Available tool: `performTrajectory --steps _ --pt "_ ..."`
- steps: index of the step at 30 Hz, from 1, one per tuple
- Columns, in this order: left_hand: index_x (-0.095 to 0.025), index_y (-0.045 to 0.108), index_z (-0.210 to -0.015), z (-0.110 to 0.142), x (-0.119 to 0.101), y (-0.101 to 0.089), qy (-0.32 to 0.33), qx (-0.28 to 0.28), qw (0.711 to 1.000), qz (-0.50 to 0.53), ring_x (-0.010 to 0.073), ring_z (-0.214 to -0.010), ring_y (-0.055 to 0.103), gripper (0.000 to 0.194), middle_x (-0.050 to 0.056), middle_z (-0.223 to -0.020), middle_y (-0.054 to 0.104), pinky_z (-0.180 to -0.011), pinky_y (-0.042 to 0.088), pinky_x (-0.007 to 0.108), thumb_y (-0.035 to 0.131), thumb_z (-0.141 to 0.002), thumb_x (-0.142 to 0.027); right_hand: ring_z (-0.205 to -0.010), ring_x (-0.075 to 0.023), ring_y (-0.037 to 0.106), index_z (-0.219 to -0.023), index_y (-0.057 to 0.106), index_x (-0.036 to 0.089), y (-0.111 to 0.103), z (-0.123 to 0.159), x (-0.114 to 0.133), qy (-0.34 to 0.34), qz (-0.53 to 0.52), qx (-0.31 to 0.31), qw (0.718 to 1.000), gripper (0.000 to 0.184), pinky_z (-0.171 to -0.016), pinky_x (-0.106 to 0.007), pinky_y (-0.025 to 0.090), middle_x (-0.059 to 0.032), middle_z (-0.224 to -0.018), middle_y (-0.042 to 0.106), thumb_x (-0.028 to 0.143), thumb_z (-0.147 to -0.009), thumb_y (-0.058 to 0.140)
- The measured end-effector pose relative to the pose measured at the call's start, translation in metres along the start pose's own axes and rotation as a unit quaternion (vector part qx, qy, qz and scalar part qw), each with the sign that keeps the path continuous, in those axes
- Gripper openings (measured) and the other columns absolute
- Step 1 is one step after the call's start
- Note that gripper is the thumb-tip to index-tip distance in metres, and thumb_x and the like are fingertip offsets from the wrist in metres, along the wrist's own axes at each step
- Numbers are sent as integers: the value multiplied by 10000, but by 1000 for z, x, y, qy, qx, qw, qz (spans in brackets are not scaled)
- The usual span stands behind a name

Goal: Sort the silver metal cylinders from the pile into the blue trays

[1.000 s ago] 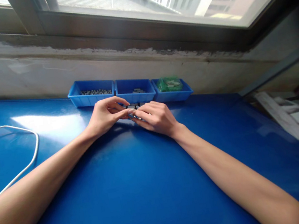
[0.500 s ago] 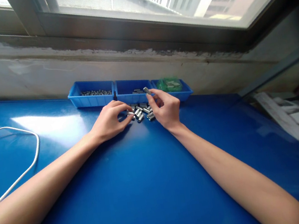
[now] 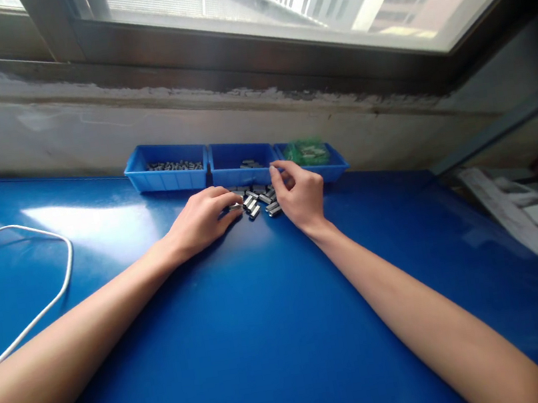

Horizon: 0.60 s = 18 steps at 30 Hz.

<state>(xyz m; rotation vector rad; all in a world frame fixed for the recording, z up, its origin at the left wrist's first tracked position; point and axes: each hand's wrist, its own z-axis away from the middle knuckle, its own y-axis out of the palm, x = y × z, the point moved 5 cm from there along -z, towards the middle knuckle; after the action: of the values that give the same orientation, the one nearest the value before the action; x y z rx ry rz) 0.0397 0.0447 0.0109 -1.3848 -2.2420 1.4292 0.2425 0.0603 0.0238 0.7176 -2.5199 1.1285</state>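
Note:
Small silvery metal pieces (image 3: 254, 212), short and elongated, lie in a loose pile on the blue table (image 3: 247, 326). At the pile's left side is my left hand (image 3: 205, 219), its thumb and index finger closed around one metal piece that shows partly between them. My right hand (image 3: 302, 193) is over the pile's right side, at the front rim of the middle blue bin (image 3: 240, 177). Its thumb and index fingertips are pressed together, and no piece shows between them. Several similar metal pieces (image 3: 250, 164) lie inside that bin.
The left blue bin (image 3: 169, 180) holds many small grey metal parts. A green mesh bag (image 3: 306, 153) lies in the right blue bin (image 3: 330, 171). A white cable (image 3: 68, 258) curves across the table's left. Behind the bins are a wall and a window frame (image 3: 228, 66).
The metal piece that stuck out of my right hand's fingertips is no longer seen there, and those fingertips have come together. My left thumb and index finger have drawn closer together at the pile.

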Motion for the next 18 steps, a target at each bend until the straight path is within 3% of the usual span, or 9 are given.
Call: performTrajectory --steps 18 --pt "-212 670 -1303 5 -3 0 8 -24 999 -44 207 -965 745 331 91 -1135 764 -868 563 289 532 -1005 -254 -604 -186 665 -1033 749 210 0 0 3 -21 -28 -2 999 303 -646 -304 499 -35 -747 744 412 -988 528"
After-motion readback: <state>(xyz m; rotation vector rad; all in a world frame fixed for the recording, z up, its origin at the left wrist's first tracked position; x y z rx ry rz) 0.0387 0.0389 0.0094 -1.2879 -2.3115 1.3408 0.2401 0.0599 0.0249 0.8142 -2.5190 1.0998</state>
